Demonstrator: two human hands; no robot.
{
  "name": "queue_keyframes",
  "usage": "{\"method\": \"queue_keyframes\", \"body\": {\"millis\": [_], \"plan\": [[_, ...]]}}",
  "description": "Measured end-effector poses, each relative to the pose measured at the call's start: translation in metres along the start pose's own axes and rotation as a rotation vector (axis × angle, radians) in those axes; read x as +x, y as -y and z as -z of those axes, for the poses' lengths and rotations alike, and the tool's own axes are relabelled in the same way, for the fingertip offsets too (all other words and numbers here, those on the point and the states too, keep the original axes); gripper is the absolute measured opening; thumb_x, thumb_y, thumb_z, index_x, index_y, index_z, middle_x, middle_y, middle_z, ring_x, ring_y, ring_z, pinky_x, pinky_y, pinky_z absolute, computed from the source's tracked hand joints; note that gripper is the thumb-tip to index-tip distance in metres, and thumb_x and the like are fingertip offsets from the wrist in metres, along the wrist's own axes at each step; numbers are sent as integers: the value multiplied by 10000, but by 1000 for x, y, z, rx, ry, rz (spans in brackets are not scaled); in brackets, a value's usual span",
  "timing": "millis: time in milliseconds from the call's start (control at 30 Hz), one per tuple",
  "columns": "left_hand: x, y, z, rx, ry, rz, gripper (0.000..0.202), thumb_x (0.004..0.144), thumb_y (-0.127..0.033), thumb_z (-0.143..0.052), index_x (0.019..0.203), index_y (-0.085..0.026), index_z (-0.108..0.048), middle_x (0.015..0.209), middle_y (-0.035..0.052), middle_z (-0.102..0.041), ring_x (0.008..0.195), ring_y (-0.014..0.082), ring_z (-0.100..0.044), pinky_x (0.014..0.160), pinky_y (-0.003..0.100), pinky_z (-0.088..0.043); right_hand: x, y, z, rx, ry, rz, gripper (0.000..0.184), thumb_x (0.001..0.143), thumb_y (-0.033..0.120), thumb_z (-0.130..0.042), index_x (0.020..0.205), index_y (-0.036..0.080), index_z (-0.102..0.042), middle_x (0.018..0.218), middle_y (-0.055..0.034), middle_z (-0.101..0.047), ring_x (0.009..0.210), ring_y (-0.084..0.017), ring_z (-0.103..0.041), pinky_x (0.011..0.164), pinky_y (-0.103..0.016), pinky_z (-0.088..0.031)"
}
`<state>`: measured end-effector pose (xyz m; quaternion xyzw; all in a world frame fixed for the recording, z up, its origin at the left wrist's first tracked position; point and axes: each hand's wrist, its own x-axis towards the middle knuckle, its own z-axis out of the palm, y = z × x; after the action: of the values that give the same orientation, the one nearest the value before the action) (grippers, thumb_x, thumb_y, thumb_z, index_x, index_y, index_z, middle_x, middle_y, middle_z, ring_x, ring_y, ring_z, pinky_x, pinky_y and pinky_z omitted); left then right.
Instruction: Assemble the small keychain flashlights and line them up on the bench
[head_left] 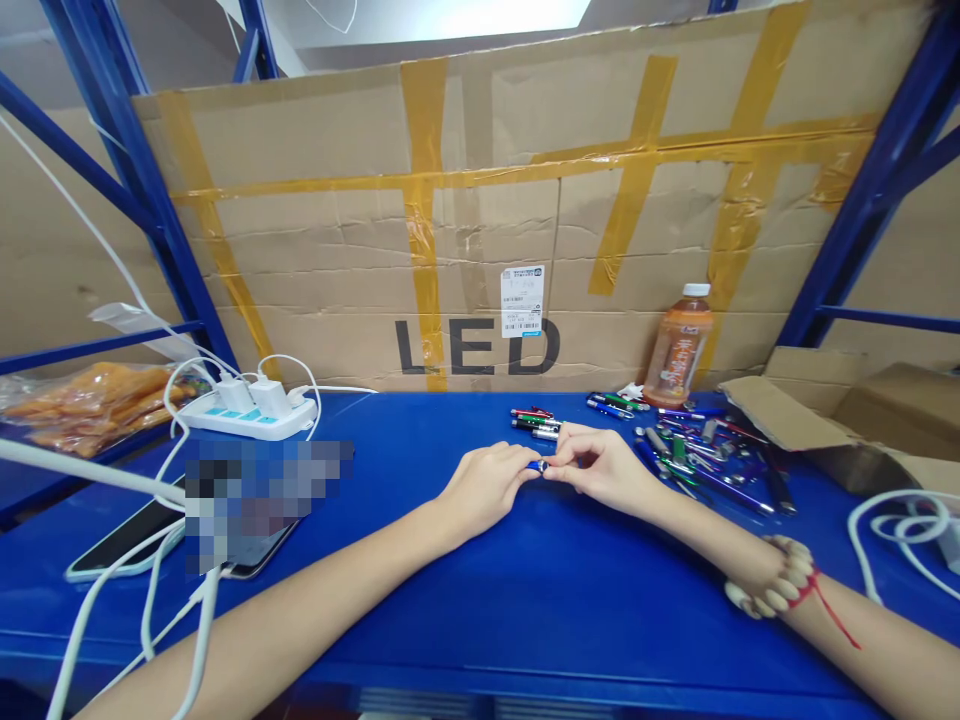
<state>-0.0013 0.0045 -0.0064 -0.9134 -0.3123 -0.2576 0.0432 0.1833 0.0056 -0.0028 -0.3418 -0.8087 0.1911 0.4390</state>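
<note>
Blue tabletop [450,620] in foreground. Left hand [480,487] closed around a small blue pen piece [535,466], mostly hidden by the fingers; right hand [607,468] pinches its silver end between thumb and finger. Piece sits between the two hands, over mid-tabletop. Right of the right hand: loose heap of pens and pen parts [705,455]. Just beyond that hand: small group of pens [534,424]. Farther back: capped bottle [677,350], upright, before a taped cardboard sheet [330,270] marked "LED".
</note>
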Motion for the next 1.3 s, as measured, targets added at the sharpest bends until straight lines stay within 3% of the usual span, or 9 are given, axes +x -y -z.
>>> {"method": "queue_keyframes", "body": {"millis": [367,633,1067,1200,1300], "plan": [[0,-1,0,-20,-38,35,240,908,-244,-342,1009,-193,-553,933,11,-638,823,152,-554,730,267,-440,0,-3,-2,-61,-62,58,276,724,367,-614,564,143,-588,581,-15,-479,561,-104,-425,506,-240,-345],[1,-2,4,-54,-19,71,230,900,-238,-362,1025,-193,-550,987,19,-635,876,160,-574,768,278,-456,1,2,-1,-3,-56,-28,288,704,384,-620,556,144,-566,620,-16,-485,541,-92,-432,476,-227,-348],[5,-3,3,-116,22,195,250,904,-250,-341,1087,-202,-505,1079,38,-598,993,167,-551,850,305,-441,5,1,1,83,-30,-108,302,708,430,-613,688,129,-627,750,-32,-548,435,-40,-460,380,-186,-378],[5,-2,3,-154,48,209,275,913,-293,-310,1102,-248,-504,1095,9,-593,998,162,-552,838,295,-446,6,-1,5,49,-20,-60,313,720,446,-598,759,140,-655,800,-49,-559,460,-54,-479,387,-195,-390],[5,0,1,-216,67,191,285,920,-300,-287,1122,-260,-484,1085,2,-592,986,160,-550,830,291,-439,7,-2,11,-72,-5,64,267,744,413,-592,729,158,-669,747,-47,-570,550,-87,-504,470,-211,-403]]}}
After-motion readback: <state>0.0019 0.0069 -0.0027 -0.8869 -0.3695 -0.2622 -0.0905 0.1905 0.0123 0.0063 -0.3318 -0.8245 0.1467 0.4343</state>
